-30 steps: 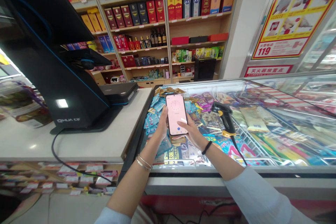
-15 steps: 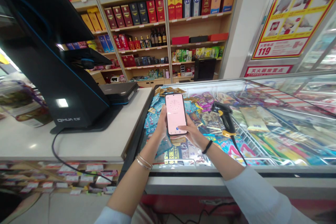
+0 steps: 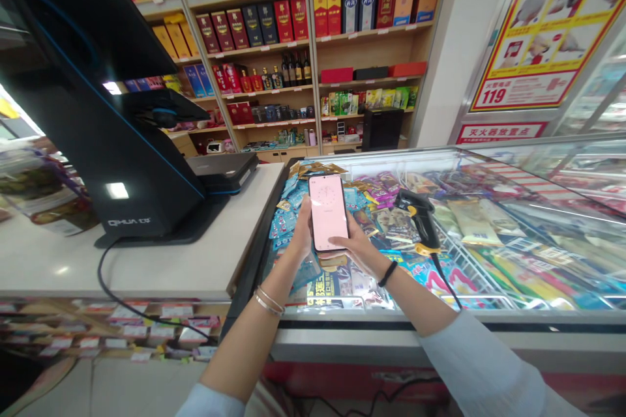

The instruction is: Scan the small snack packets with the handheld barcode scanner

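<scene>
Illumination is bright, the phone screen [image 3: 327, 215] is lit, glare spots mark the black stand [image 3: 132, 172] and bench [image 3: 195, 267], reflections streak the glass [image 3: 577, 212], and wide-angle distortion stretches the edges.

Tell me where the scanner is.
In the head view, the scanner lies on the glass case, right of the phone and the right hand.
</scene>
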A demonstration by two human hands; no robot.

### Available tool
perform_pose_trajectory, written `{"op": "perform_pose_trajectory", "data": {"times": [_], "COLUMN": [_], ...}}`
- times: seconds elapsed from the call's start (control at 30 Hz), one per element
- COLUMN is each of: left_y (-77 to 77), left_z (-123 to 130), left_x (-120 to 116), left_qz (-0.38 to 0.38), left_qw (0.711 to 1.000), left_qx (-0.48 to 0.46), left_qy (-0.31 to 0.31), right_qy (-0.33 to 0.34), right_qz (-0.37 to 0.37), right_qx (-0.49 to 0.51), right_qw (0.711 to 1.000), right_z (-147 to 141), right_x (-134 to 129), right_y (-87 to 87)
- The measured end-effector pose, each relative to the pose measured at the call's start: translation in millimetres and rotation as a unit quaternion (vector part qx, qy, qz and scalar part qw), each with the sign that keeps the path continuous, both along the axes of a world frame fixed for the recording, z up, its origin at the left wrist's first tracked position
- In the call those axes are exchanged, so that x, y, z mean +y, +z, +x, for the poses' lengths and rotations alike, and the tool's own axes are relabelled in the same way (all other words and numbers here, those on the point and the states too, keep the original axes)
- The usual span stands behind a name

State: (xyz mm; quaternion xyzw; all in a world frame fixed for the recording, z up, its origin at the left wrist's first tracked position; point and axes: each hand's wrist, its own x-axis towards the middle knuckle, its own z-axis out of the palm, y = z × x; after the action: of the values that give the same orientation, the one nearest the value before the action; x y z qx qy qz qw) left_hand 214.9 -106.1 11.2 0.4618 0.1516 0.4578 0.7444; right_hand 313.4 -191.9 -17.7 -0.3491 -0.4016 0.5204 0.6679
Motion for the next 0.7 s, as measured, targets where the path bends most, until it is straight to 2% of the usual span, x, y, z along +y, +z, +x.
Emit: {"op": "perform_pose_trajectory", "data": {"times": [0.1,0.2,0.53,0.7], "left_y": [-4.2,-5.4,-0.8,2.4], "left_z": [1,2,2,1], "left_x": [1,1,-2,-4], "left_qz": [0.017,0.030,0.023,0.022], "left_qw": [1.000,0.999,0.999,0.999], "left_qx": [0.004,0.001,-0.026,-0.028], "left_qy": [0.018,0.017,0.009,-0.019], "right_qy": [-0.070,-0.093,-0.026,-0.020], "right_qz": [-0.015,-0.026,-0.029,-0.030], "right_qx": [-0.035,-0.042,0.053,0.066], "right_qw": [0.997,0.994,0.998,0.997], "right_z": [0,1,0,-1], "right_x": [5,7,1,1], "right_y": [-6.2,-8.6,3.0,4.6]}}
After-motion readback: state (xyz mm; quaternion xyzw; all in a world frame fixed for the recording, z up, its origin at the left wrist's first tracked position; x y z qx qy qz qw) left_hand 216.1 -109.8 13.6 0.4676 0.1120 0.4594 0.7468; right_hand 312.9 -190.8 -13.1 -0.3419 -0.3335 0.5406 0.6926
